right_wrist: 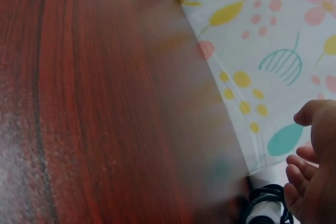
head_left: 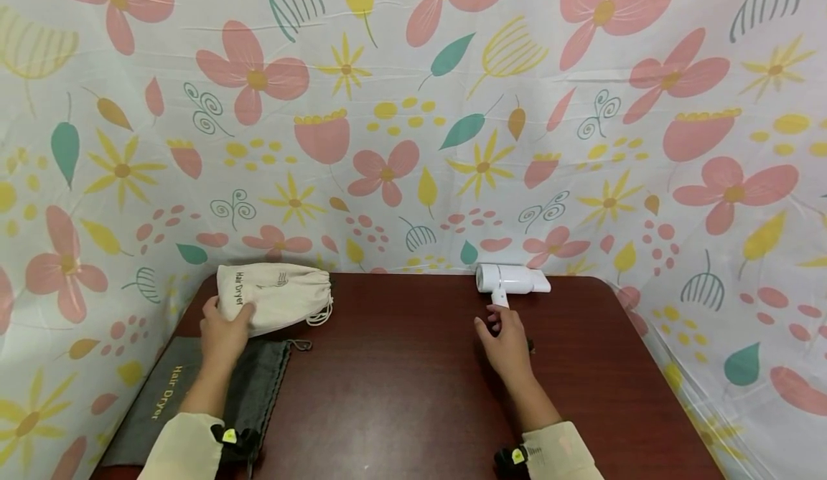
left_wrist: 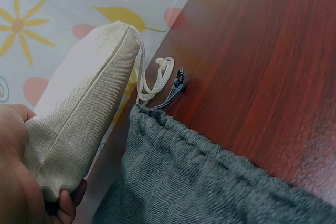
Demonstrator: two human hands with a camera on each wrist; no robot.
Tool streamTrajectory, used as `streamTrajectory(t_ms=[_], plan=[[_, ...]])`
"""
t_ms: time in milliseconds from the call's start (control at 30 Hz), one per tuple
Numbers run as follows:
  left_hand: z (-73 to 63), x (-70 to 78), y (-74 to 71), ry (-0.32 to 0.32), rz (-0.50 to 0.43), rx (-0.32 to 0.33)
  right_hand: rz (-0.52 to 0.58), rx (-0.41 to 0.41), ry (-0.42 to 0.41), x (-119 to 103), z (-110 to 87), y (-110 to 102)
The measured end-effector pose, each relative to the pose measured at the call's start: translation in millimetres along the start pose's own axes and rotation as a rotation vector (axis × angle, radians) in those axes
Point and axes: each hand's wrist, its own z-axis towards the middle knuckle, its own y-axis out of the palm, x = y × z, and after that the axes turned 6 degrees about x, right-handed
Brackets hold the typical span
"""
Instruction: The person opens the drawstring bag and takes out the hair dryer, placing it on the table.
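My left hand (head_left: 226, 326) grips the left end of a cream drawstring bag (head_left: 278, 293) lettered "Hair Dryer". In the left wrist view the bag (left_wrist: 86, 103) is plump and tilted, with fingers at its lower end. A grey drawstring bag (head_left: 258, 365), also lettered, lies flat just below it, partly under my left forearm. Toward the back right lies a white hair dryer (head_left: 515, 279), nozzle to the right. Over its handle hovers my right hand (head_left: 507, 340), thumb apart and fingers loosely bent. The right wrist view shows a black cord (right_wrist: 265, 198) coiled round the handle, beside my fingertips.
A dark reddish-brown wooden table (head_left: 388, 379) carries everything. Behind and on both sides hangs a white floral curtain (head_left: 413, 107), close against the table's back edge. The cream bag's cord (head_left: 319, 315) trails off its right end.
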Motion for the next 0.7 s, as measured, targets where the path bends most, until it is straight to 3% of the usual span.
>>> streamTrajectory(t_ms=[300,700], plan=[[-6.4,2.6,7.6,-0.006,-0.005,-0.025,0.004,-0.051,-0.026,1.2,-4.4,3.3],[-20.5,4.7,16.0,0.058,-0.013,-0.043,-0.008,-0.086,-0.065,-2.0,-9.6,7.5]])
